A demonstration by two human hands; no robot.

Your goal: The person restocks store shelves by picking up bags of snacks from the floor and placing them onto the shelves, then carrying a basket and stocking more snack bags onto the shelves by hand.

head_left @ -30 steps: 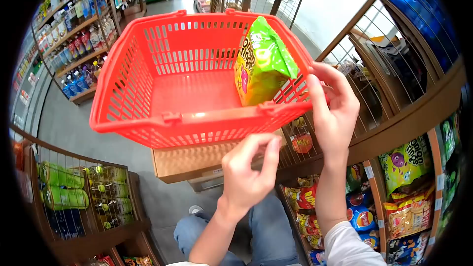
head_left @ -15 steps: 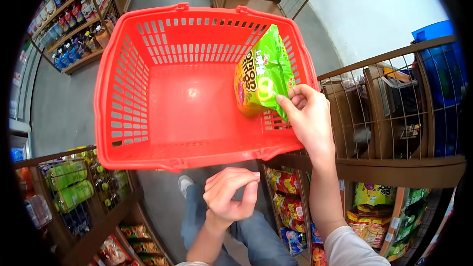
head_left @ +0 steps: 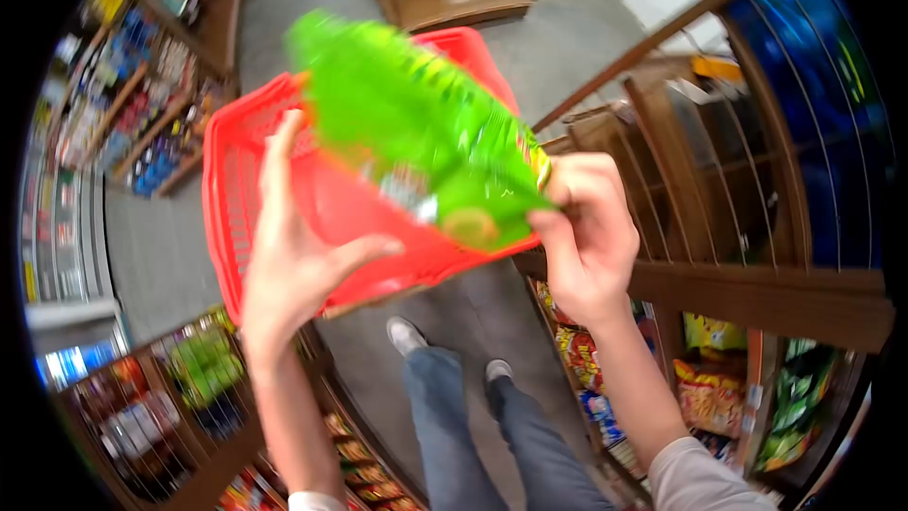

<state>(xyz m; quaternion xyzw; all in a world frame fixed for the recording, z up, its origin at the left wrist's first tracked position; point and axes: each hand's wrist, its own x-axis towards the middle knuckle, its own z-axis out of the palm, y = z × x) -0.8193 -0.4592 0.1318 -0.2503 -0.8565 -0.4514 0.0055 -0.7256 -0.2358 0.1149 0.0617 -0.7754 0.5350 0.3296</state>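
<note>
Two fingers of the right hand (head_left: 586,241) are pinching the green snack bag (head_left: 416,132) by one corner above the red basket (head_left: 236,180). Left hand (head_left: 293,246) is spreading wide beneath, holding nothing; that thin grip could be slipping, dropping the bag beside the basket.

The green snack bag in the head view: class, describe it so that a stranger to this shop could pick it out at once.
Find the red basket in the middle of the aisle. Above it, the right hand pinches one end of the green snack bag, and the left hand is open beside it. It is blurred, bright green, and held in the air, unlike the packets on the shelves.
</note>
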